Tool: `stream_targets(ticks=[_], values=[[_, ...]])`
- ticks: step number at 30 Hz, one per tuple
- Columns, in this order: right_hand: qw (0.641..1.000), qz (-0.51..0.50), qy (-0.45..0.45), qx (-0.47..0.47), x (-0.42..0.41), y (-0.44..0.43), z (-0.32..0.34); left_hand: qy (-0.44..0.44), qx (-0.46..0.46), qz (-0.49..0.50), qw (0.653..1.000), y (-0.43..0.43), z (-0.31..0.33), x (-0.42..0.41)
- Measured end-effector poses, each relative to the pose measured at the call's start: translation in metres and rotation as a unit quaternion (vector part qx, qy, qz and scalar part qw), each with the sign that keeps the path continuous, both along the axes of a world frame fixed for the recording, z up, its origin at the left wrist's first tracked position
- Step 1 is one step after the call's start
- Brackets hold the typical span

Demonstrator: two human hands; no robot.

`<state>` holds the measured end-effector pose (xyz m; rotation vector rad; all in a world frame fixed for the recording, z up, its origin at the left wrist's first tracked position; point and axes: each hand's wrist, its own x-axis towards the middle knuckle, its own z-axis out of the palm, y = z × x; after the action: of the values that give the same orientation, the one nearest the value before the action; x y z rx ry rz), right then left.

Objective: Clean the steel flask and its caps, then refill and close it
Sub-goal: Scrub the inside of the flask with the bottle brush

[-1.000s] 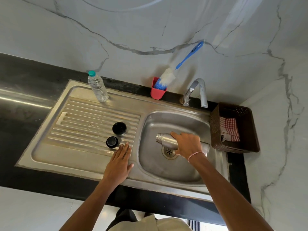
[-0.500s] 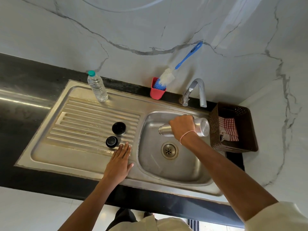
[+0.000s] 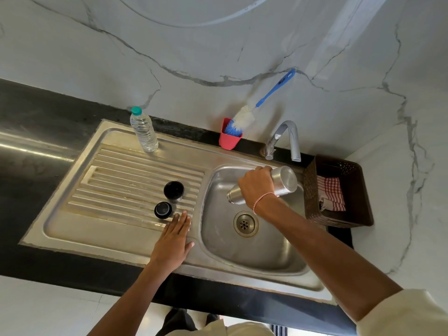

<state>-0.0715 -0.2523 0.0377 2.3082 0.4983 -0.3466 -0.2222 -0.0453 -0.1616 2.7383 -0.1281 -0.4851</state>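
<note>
- Head view: the right hand [image 3: 257, 187] grips the flask [image 3: 284, 181] round its middle, tilted above the sink [image 3: 266, 253], mouth lower.
- The left hand [image 3: 173, 241] rests flat, fingers straight; small cap [image 3: 163, 210] just beyond its fingertips, bigger cap [image 3: 173, 191] farther.

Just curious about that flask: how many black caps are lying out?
2. Both sit on the draining board, left of the basin: the far cap toward the wall, the near cap just beyond the left hand. Nothing seems to hide more.
</note>
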Motion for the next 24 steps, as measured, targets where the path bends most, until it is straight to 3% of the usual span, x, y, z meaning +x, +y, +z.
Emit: stream_targets(ticks=[4, 6, 10, 15, 19, 24], values=[[0.99, -0.079, 0.04, 0.11, 0.002, -0.02, -0.011, 0.002, -0.002, 0.004, 1.0, -0.001, 0.003, 0.001], [0.963, -0.154, 0.099, 0.199, 0.004, -0.035, -0.017, 0.0, -0.012, 0.009, 1.0, -0.002, 0.007, 0.002], [0.871, -0.263, 0.228, 0.346, -0.002, -0.051, -0.024, -0.051, -0.088, 0.017, 0.995, -0.009, 0.028, 0.009], [0.684, -0.404, 0.334, 0.508, -0.008, -0.042, -0.006, -0.179, -0.158, -0.033, 0.97, -0.023, 0.076, 0.055], [0.622, -0.391, 0.396, 0.551, 0.001, -0.004, 0.022, -0.257, -0.159, -0.048, 0.952, -0.013, 0.118, 0.091], [0.544, -0.368, 0.437, 0.615, 0.018, 0.067, 0.056, -0.34, -0.151, 0.031, 0.928, 0.044, 0.151, 0.1]])
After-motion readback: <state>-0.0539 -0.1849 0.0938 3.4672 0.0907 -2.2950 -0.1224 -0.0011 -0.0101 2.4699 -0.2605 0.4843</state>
